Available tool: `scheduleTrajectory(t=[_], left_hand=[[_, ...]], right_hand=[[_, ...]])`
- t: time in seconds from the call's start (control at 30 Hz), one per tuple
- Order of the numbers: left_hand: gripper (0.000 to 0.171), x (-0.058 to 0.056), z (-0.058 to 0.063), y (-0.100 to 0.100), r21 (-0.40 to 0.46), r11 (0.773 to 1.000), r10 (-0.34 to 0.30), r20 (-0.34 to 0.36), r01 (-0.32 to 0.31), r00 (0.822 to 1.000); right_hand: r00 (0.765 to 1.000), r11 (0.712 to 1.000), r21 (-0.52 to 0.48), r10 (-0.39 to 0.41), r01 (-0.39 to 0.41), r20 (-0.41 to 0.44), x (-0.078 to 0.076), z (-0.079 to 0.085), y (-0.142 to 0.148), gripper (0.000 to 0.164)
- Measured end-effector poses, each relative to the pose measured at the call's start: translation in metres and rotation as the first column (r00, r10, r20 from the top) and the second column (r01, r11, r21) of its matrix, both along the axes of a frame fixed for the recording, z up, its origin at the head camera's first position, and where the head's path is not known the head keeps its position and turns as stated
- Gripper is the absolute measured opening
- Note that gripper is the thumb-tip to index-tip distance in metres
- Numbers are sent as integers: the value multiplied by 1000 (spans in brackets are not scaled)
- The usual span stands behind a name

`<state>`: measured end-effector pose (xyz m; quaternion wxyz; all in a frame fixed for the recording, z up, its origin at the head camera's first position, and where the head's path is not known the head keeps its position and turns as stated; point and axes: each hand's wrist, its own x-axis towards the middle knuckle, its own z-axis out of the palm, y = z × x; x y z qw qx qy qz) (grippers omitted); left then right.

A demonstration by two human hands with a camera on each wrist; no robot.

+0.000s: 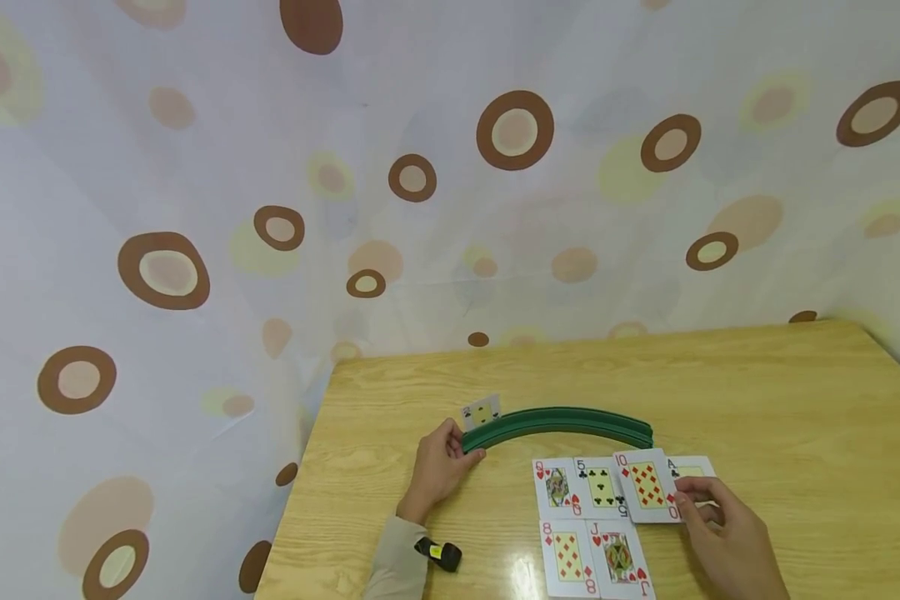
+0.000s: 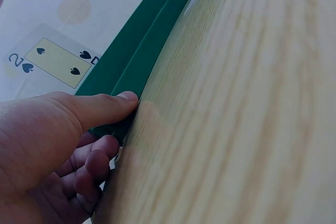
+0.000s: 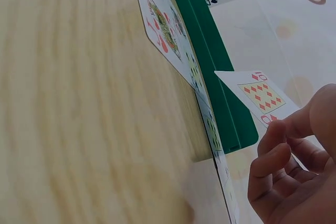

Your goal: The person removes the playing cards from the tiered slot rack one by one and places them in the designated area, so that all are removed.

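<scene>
A curved green card holder (image 1: 562, 421) stands on the table, and my left hand (image 1: 437, 467) grips its left end. In the left wrist view the thumb (image 2: 113, 106) lies along the holder's front, with the other fingers curled below. A two of spades (image 1: 482, 412) stands upright in the slot near that hand. My right hand (image 1: 731, 533) pinches a ten of diamonds (image 1: 647, 483) by its lower right edge. That card is tilted and raised over the laid-out cards, partly covering an ace (image 1: 692, 468). In the right wrist view it overlaps the holder's right part.
In front of the holder lie a queen of hearts (image 1: 555, 490), a five of clubs (image 1: 598, 487), an eight of diamonds (image 1: 568, 560) and a jack of hearts (image 1: 619, 558), face up. A spotted cloth (image 1: 450, 225) hangs behind the wooden table (image 1: 390, 383).
</scene>
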<state>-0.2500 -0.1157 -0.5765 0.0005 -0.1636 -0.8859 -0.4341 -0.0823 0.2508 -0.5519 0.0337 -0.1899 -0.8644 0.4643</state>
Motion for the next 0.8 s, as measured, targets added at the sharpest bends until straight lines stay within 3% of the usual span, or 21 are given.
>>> scheduleTrajectory(t=[0.33, 0.57, 0.8], left_hand=[[31, -2, 0, 1, -2, 1000, 5, -8, -5, 1000], [31, -1, -1, 1, 18, 1000, -2, -3, 2, 1000], [31, -1, 1, 2, 17, 1000, -3, 3, 3, 1000]], right_hand=[[1000, 1000, 22, -1, 1, 12, 9, -2, 6, 34], [989, 1000, -8, -9, 10, 150, 12, -2, 12, 42], [979, 999, 23, -43, 39, 197, 23, -9, 13, 40]])
